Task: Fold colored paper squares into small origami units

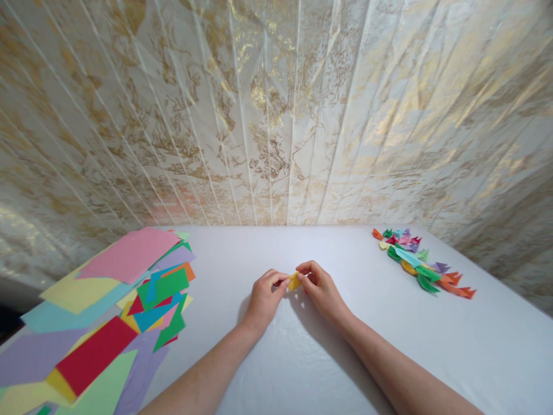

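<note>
A small folded piece of yellow paper (294, 282) is held between my two hands, just above the middle of the white table. My left hand (266, 295) pinches its left end between thumb and fingertips. On the other side, my right hand (318, 287) grips the right end with thumb and index finger. The fingers cover part of the paper, so its full folded shape is hidden.
Loose sheets of coloured paper, among them a pink sheet (133, 253) and a red sheet (97, 354), spread over the left side. Several folded paper figures (417, 259) lie at the right back. A patterned curtain (268, 115) hangs behind the table (488, 346).
</note>
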A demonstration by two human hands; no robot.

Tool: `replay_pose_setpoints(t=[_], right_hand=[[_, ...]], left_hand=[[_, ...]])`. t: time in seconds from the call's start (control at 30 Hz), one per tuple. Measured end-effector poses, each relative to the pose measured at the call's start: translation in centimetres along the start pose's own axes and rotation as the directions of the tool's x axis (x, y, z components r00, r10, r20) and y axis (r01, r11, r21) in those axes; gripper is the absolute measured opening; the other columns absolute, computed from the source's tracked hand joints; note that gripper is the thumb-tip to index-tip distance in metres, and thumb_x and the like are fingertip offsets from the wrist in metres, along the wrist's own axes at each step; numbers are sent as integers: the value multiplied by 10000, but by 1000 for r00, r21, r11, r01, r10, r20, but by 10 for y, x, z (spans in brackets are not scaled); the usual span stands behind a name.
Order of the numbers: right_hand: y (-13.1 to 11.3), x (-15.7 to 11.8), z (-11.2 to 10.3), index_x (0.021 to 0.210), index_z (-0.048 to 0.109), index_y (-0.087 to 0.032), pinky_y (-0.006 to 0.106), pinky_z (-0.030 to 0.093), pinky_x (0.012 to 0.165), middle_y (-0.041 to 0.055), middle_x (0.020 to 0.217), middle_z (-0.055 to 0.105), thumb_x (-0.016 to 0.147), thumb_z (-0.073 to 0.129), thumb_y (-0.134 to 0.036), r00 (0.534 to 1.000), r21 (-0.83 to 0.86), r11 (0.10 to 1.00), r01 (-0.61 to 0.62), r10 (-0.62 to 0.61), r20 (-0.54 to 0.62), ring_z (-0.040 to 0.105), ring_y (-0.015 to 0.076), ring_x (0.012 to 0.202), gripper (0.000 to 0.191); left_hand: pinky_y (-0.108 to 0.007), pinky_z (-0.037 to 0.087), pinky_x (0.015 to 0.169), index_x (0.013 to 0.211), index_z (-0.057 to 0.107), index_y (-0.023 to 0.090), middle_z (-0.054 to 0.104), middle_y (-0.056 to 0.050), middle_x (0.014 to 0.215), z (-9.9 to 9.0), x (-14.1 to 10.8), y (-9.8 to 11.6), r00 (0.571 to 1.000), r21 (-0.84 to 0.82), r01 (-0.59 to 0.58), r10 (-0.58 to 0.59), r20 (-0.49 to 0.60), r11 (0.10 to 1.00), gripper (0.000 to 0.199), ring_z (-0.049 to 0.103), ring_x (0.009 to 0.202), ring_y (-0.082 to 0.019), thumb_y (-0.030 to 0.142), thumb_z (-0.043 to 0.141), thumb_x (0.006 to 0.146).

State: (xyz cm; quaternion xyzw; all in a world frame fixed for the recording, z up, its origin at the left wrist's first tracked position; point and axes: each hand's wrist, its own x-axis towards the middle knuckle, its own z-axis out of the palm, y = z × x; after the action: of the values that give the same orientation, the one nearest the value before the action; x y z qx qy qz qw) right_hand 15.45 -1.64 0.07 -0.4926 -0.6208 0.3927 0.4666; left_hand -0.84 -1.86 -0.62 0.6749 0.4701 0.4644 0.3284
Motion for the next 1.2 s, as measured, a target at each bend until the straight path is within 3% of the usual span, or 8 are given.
replay_pose_setpoints(t=[0.2,0.5,0.77,1.03,1.2], right_hand=[[-3,0,-1,751,588,-193,246,361,521,-19,607,549,851,531,-367,1000,-94,995,27,-26,9,455,124,534,209],[-5,-4,-3,774,604,-225,258,356,556,-3,700,571,838,514,-254,990,-283,948,143,-141,26,455,133,579,114],[-4,-7,0,778,574,-227,262,357,592,-5,752,551,850,496,-239,981,-347,917,196,-184,69,467,135,612,107],[-7,-5,1,823,580,-212,247,334,543,-23,673,536,834,537,-280,996,-230,969,87,-82,33,432,126,574,81],[-5,-2,1,722,519,-202,240,306,524,-50,585,445,809,562,-366,997,-95,995,3,4,73,388,115,547,191]], left_hand=[[-239,466,658,793,717,199,653,-12,765,1,0,-2,1000,-18,20,-19,8,1000,174,597,710,-136,254,559,840],[-279,481,787,861,666,206,624,-17,877,-2,-2,5,997,84,-71,71,5,994,105,597,842,-154,174,573,827],[-266,453,756,820,647,216,606,-10,856,-4,-7,9,992,208,-120,109,66,971,125,587,808,-151,179,537,867],[-244,441,711,742,669,189,600,-7,780,1,-2,2,1000,-16,26,-26,-13,1000,171,578,765,-144,242,553,856],[-232,430,673,722,660,176,592,0,753,2,1,-2,995,-144,99,-101,-8,985,191,552,710,-131,297,569,838]])
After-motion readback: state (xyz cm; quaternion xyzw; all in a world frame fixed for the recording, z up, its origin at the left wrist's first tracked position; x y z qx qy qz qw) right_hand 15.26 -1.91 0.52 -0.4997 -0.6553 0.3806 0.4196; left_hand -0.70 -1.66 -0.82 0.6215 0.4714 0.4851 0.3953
